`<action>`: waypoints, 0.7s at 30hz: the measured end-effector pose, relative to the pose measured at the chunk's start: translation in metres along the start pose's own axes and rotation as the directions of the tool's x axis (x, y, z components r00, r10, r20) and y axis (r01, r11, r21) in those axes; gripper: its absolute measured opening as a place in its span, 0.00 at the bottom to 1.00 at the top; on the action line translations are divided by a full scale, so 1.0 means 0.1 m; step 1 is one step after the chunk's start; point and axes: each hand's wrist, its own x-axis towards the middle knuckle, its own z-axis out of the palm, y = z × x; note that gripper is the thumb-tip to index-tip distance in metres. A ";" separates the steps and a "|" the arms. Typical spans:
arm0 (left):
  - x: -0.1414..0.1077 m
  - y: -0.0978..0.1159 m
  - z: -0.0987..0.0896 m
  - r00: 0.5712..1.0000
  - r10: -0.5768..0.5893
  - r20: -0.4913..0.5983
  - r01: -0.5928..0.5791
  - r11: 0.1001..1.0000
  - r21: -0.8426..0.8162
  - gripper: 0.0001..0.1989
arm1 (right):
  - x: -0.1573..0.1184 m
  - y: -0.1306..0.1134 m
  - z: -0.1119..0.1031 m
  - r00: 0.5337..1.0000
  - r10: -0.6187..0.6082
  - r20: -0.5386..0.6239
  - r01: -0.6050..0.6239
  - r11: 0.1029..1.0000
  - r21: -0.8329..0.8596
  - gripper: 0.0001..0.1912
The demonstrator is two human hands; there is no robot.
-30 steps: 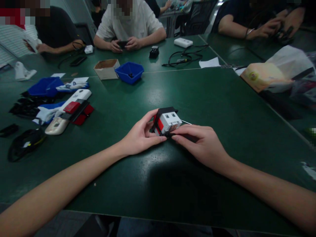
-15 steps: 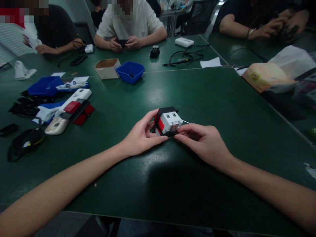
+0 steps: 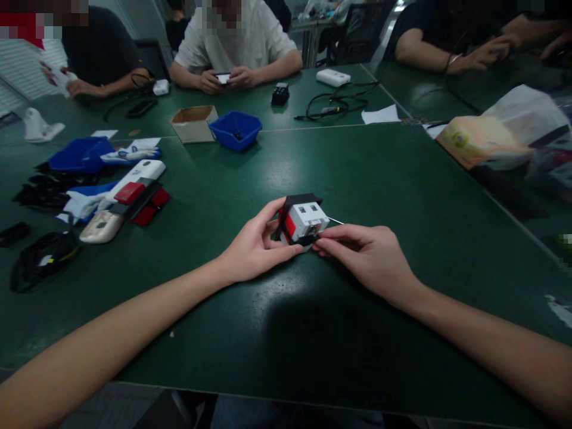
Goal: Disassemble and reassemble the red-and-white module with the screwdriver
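A left hand [image 3: 254, 247] grips a red, white and black boxy device [image 3: 308, 219] tilted above a green table [image 3: 357, 173], while the right hand [image 3: 364, 253] pinches at its lower edge, fingertips together; what they grasp is too small to tell. Beyond sit a blue bin [image 3: 235, 130] and an open cardboard box [image 3: 193, 125], touching, near a seated person in white [image 3: 236, 42].

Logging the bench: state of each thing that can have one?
Grey-and-red block: tilted, held
Left grip: closed on block
Right grip: fingertips at block's lower edge
Far blue bin: upright, small parts inside
Cardboard box: open-topped
Far cable: loosely coiled
Held phone: screen lit
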 end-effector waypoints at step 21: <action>0.04 0.02 0.14 0.986 0.078 -0.149 -0.055 0.987 0.154 0.35 | 0.01 -0.01 0.06 0.994 -0.089 -0.069 0.080 0.989 -0.127 0.06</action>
